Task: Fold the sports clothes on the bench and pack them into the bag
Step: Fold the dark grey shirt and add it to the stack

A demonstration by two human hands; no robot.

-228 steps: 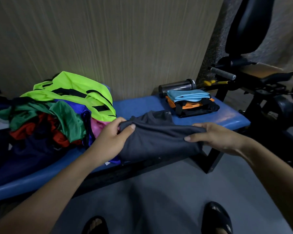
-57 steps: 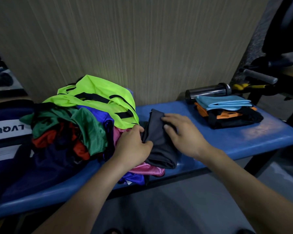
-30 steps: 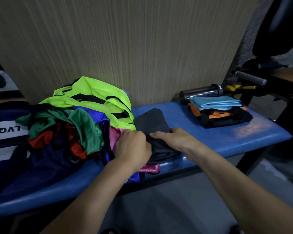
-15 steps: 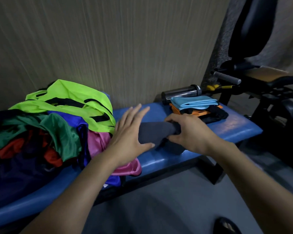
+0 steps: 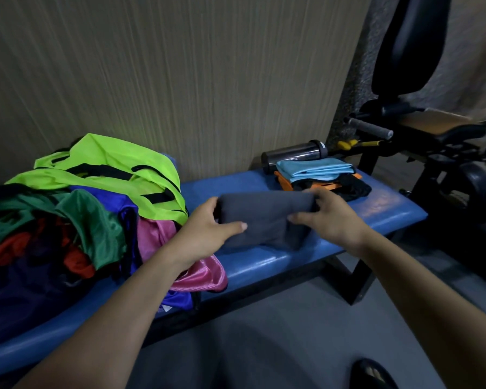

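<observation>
Left hand [image 5: 208,228], right hand [image 5: 328,217] grip folded grey garment [image 5: 264,214] between them

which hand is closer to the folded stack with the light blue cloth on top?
Right. The right hand grips the grey garment by its right end, just in front of the folded stack. The left hand holds the garment's other end, beside the unfolded pile.

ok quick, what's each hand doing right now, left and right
Left hand: grips the left end of the folded grey garment.
Right hand: grips its right end.
</observation>
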